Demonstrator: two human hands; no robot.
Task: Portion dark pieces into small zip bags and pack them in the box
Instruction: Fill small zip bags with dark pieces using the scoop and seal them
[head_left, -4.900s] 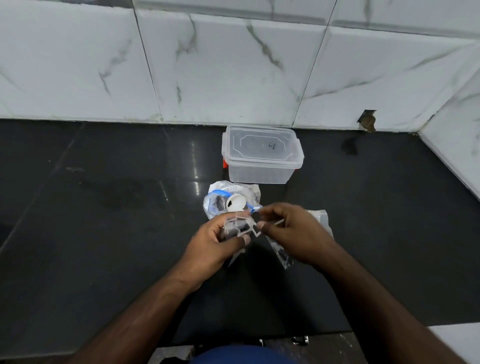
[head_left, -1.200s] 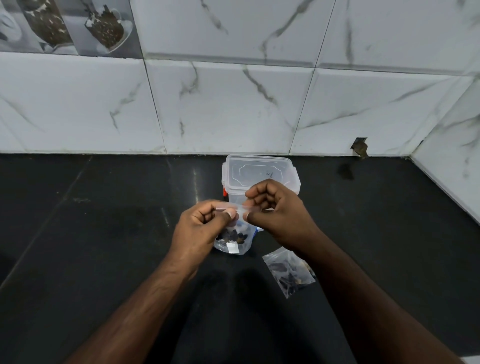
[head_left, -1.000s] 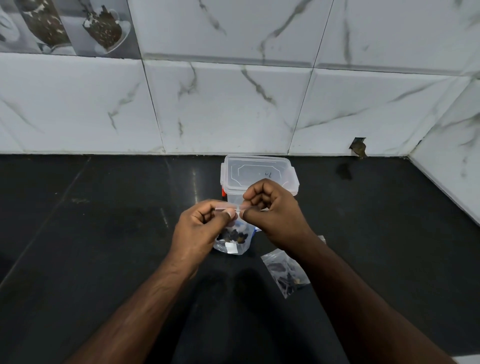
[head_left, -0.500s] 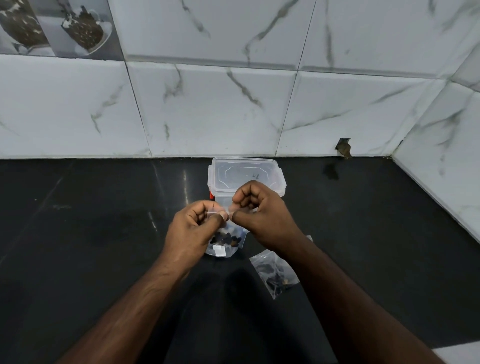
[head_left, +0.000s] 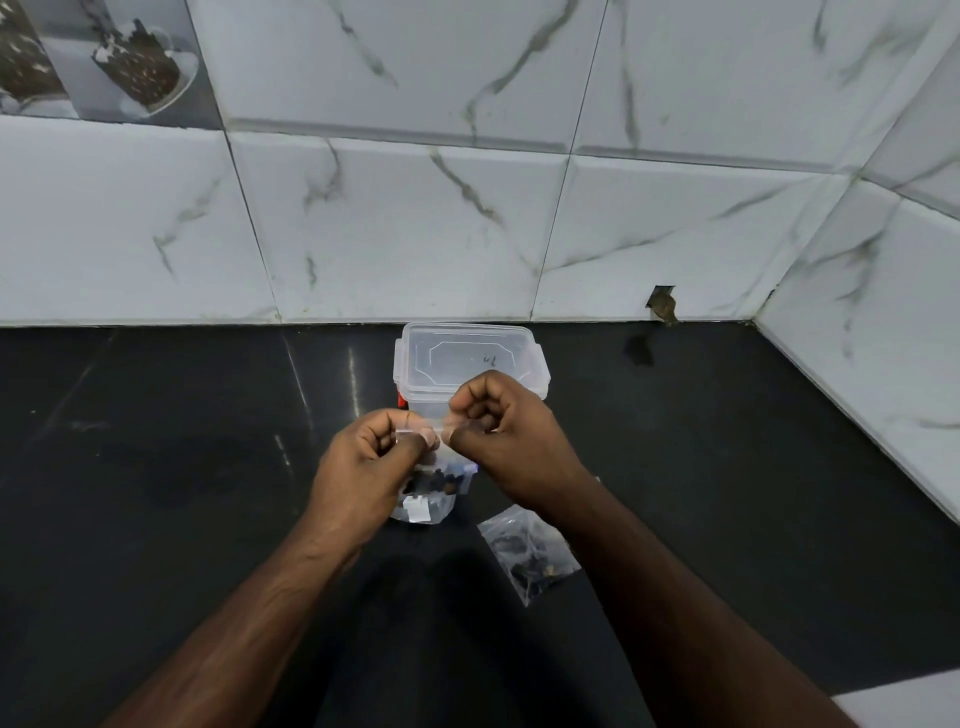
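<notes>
A small clear zip bag (head_left: 434, 491) with dark pieces in its bottom hangs in the air between my hands. My left hand (head_left: 371, 467) pinches the left part of its top strip. My right hand (head_left: 511, 441) pinches the strip right beside it, thumb against curled fingers. Behind my hands stands the clear plastic box (head_left: 467, 361) with its lid on, close to the wall. A second small bag of dark pieces (head_left: 527, 553) lies flat on the black counter (head_left: 171, 467), partly under my right forearm.
White marble tiles form the back wall (head_left: 415, 228) and the right side wall (head_left: 883, 338), meeting in a corner. A chipped hole (head_left: 662, 304) sits at the wall's base. A white surface (head_left: 904, 701) shows at the bottom right.
Since 4.9 s ago both hands lifted the bag up in front of the box. Over the last second they hold the same pinch on the strip, and only the view shifted.
</notes>
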